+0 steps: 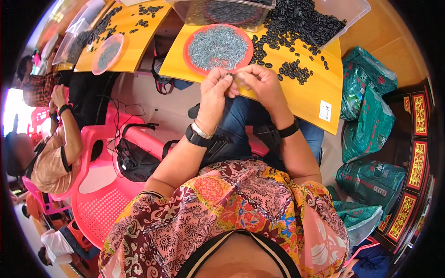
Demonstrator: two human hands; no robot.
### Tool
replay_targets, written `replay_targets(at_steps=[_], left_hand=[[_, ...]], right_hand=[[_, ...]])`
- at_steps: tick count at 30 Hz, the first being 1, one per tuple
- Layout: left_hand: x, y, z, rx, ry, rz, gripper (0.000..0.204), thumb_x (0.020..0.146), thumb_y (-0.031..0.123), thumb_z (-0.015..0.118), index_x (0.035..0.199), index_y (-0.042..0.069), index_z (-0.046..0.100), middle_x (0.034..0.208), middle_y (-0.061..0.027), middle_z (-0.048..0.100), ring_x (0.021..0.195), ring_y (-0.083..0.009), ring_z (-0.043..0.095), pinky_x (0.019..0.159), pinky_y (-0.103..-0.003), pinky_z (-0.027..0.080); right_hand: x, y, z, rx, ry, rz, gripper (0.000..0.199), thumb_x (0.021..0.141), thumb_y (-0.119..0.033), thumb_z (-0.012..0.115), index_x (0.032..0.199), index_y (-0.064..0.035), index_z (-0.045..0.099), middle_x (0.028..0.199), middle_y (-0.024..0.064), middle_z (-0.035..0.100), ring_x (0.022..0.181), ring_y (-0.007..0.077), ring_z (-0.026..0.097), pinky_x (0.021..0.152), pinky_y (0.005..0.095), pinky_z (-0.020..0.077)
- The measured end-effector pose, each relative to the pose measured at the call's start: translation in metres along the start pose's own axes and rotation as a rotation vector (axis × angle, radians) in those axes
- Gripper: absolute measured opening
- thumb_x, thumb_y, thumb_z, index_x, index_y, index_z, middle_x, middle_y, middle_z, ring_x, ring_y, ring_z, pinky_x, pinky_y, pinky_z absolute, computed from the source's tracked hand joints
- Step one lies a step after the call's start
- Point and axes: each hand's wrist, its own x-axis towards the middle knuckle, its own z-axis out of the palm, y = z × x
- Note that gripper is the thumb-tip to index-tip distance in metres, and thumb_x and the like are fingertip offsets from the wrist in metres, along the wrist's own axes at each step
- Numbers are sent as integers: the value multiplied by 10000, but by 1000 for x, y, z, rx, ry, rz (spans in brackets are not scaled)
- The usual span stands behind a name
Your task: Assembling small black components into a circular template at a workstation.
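Both hands meet over the table's near edge, just below a round red plate [187,54] heaped with small silvery metal pieces [218,45]. My left hand [218,88] is closed, thumb and fingers pinching a small dark part [230,74]. Close beside it, my right hand [259,81] also has its fingertips pressed together; what they hold, if anything, is too small to make out. Small black oval parts [295,72] lie loose to the right of the plate, and a larger pile [301,23] of them spreads behind.
A clear plastic bin [222,14] stands behind the plate. Green woven bags [371,125] sit on the floor at the right. At the left are a pink plastic chair [104,208], a second yellow table [139,39] with similar parts, and a seated person [58,157].
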Motion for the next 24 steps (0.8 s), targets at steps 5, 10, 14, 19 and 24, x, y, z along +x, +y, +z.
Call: replay_targets(at_steps=[5, 10, 14, 19, 24], left_hand=[[-4, 4, 6, 328, 33, 111, 97, 884, 72, 487, 802, 22, 501, 653, -12, 524, 572, -76, 483, 527, -216, 388], [-6, 6, 10, 384, 6, 155, 88, 880, 51, 483, 799, 23, 501, 655, -2, 508, 571, -73, 478, 522, -213, 383], [-6, 6, 9, 279, 16, 71, 82, 883, 52, 481, 805, 31, 498, 659, -1, 505, 577, -67, 481, 524, -208, 384], [-6, 8, 10, 274, -4, 56, 96, 886, 58, 477, 792, 38, 484, 657, -3, 506, 570, -64, 469, 522, -206, 378], [-6, 8, 11, 255, -7, 61, 109, 884, 49, 475, 776, 37, 474, 656, -6, 501, 565, -65, 459, 518, -209, 378]], right_hand=[[5, -9, -18, -159, 95, -3, 105, 876, -126, 598, 861, -31, 641, 705, -31, 571, 641, 40, 493, 597, 191, 400], [2, -11, -13, -144, 90, 1, 103, 879, -130, 597, 855, -35, 629, 714, -33, 569, 638, 36, 483, 591, 186, 391], [3, -6, -5, -137, 78, 2, 112, 885, -136, 591, 852, -36, 628, 710, -34, 567, 637, 34, 481, 589, 185, 388], [3, -3, -1, -97, 51, 6, 116, 886, -135, 586, 852, -32, 630, 699, -35, 565, 632, 34, 473, 588, 188, 388], [3, -4, 1, -159, 37, 0, 116, 885, -130, 579, 851, -31, 629, 689, -37, 556, 634, 34, 466, 590, 190, 385]])
